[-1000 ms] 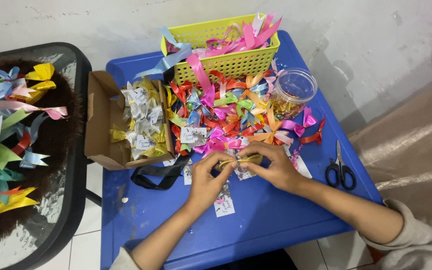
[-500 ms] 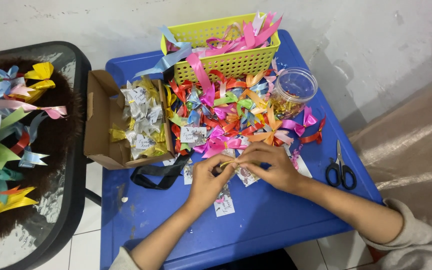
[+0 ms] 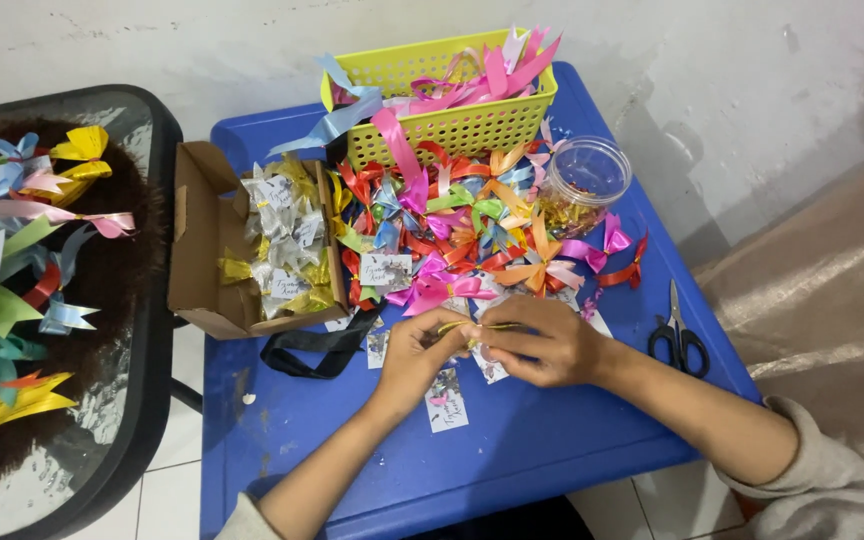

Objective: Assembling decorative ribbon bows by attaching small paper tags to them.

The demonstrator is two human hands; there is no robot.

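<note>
My left hand [image 3: 420, 358] and my right hand [image 3: 540, 340] meet over the blue table [image 3: 512, 450], just in front of a heap of coloured ribbon bows [image 3: 462, 230]. Between the fingertips of both hands runs a thin gold twist tie [image 3: 474, 326], and a small clear wrapped packet sits under my right fingers. A small printed card [image 3: 446, 400] lies on the table right below my left hand.
A yellow plastic basket [image 3: 452, 125] of ribbons stands at the back. An open cardboard box [image 3: 207, 250] of wrapped packets sits at left, a clear jar [image 3: 582, 185] at right, black scissors [image 3: 680, 335] by my right forearm. A dark side table [image 3: 147, 400] holds more bows.
Both hands stay at the same spot; the fingers have shifted slightly while working the gold tie.
</note>
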